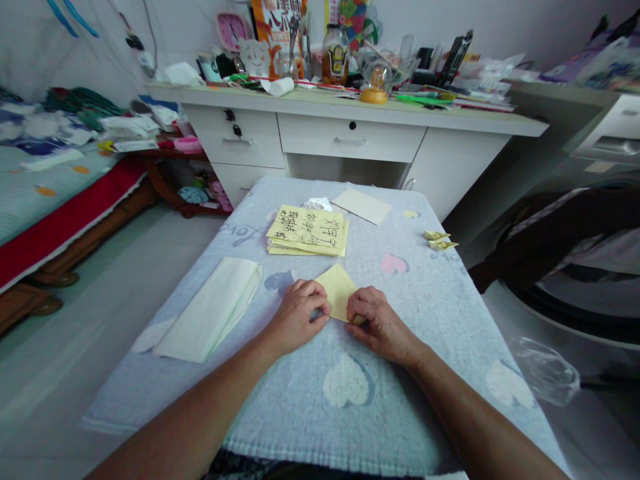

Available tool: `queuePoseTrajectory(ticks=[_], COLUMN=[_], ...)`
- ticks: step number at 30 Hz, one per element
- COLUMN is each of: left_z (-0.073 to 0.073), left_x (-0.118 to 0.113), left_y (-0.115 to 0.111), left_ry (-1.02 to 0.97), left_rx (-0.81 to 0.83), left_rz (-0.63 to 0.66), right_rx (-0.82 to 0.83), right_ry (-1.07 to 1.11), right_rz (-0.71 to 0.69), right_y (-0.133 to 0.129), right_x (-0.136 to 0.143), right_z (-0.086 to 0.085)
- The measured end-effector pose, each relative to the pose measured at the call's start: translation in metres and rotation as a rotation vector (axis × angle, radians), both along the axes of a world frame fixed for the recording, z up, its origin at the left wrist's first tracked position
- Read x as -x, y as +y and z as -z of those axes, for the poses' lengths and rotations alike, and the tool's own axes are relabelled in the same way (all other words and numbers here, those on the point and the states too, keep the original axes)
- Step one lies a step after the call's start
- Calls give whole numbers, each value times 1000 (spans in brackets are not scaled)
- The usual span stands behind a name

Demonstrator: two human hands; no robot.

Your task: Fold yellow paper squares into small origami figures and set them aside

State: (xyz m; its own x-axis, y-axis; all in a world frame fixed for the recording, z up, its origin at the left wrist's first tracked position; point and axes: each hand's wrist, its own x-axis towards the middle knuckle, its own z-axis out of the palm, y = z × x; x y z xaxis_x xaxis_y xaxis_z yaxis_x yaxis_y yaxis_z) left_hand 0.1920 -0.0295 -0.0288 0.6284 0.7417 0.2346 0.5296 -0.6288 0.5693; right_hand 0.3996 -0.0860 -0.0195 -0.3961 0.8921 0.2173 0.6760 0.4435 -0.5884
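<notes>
A folded piece of yellow paper (339,288) lies on the cloth-covered table with its pointed corner facing away from me. My left hand (303,310) pinches its left edge between thumb and fingers. At the right edge, my right hand (376,319) grips the paper with curled fingers, and part of the fold is hidden beneath them. Just beyond the hands sits a stack of yellow paper sheets (309,231) with black handwriting on top. Two small folded yellow paper pieces (441,240) rest near the table's right edge.
Left of my hands lies a folded pale sheet (210,310). A cream card (363,205) and a crumpled white tissue (319,204) are at the far end of the table. A cluttered white desk (350,141) stands behind, with a washing machine (600,173) to the right and a bed (55,200) to the left.
</notes>
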Motion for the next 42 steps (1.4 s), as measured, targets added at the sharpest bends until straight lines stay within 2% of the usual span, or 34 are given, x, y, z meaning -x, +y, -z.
queuePoseTrajectory(ticks=[5, 10, 20, 31, 42], left_z=[-3, -3, 3, 4, 6], left_x=[0, 0, 2, 0, -3], left_y=[0, 2, 4, 3, 2], left_ry=[21, 35, 32, 42, 91], left_rx=[16, 60, 82, 46, 8], left_rz=[27, -20, -31, -71, -107], right_rx=[30, 50, 27, 23, 26], right_ry=[-55, -46, -23, -83, -141], right_rz=[52, 74, 102, 322, 454], right_y=[1, 4, 6, 6, 11], right_x=[-4, -6, -5, 3, 8], right_z=[3, 7, 10, 13, 20])
